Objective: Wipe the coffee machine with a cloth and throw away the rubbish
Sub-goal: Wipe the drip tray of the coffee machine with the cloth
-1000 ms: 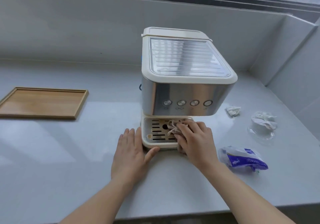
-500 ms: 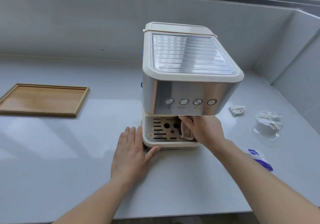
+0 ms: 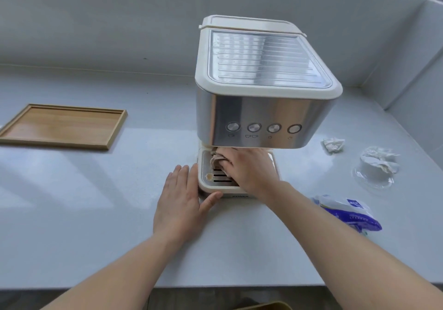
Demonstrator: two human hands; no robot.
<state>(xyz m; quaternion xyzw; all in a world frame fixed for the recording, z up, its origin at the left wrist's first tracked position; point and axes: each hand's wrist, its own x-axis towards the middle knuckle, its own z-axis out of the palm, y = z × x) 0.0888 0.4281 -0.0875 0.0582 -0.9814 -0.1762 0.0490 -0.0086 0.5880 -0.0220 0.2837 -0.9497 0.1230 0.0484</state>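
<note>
A cream and steel coffee machine (image 3: 263, 89) stands on the grey counter. My right hand (image 3: 249, 168) grips a bunched beige cloth (image 3: 215, 159) and holds it on the left part of the drip tray (image 3: 206, 180) under the machine's head. Flat on the counter, my left hand (image 3: 182, 199) lies with its fingers straight, its thumb against the machine's base. To the right of the machine are a crumpled white tissue (image 3: 333, 144), a clear plastic cup lid with crumpled paper on it (image 3: 376, 165) and a blue and white wrapper (image 3: 350, 213).
A shallow wooden tray (image 3: 62, 126) lies at the left of the counter (image 3: 96, 201). Grey walls close off the back and the right side. The counter's front edge runs across the bottom, with a tan object's rim (image 3: 268, 306) just below it.
My right hand has slid the cloth from the right side of the drip tray to its left side. The left hand has stayed in place. The camera has tilted down.
</note>
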